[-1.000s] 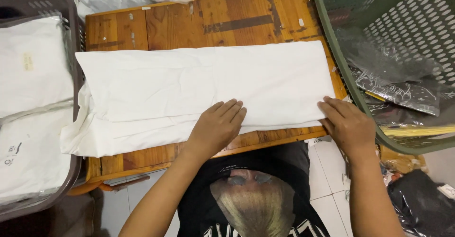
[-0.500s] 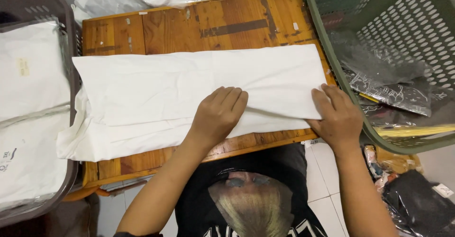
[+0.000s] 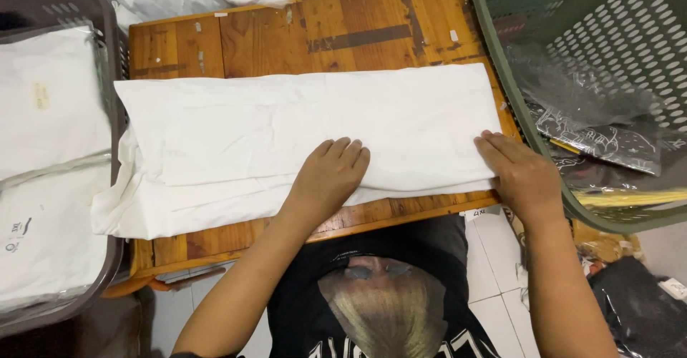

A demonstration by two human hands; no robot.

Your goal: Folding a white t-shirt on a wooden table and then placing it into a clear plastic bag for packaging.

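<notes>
The white folded cloth (image 3: 308, 140) lay across the wooden desk (image 3: 300, 36), its near edge now pressed under flattened, released fingers of the left hand (image 3: 329, 175) and right hand (image 3: 522, 175), which had been slid inward, smoothing the fold.

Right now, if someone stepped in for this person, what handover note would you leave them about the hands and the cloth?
Left hand: flat, palm down on the white garment, near the middle of its front edge.
Right hand: flat on the garment's right end, fingers at the edge.
Garment: lies lengthwise across the wooden table, folded into a long band; its left end hangs loose over the table edge.
Nearby: grey basket on the left with bagged white items, green basket on the right with clear bags.
Done: lengthwise folds. Left: it is not yet folded short or bagged.
</notes>
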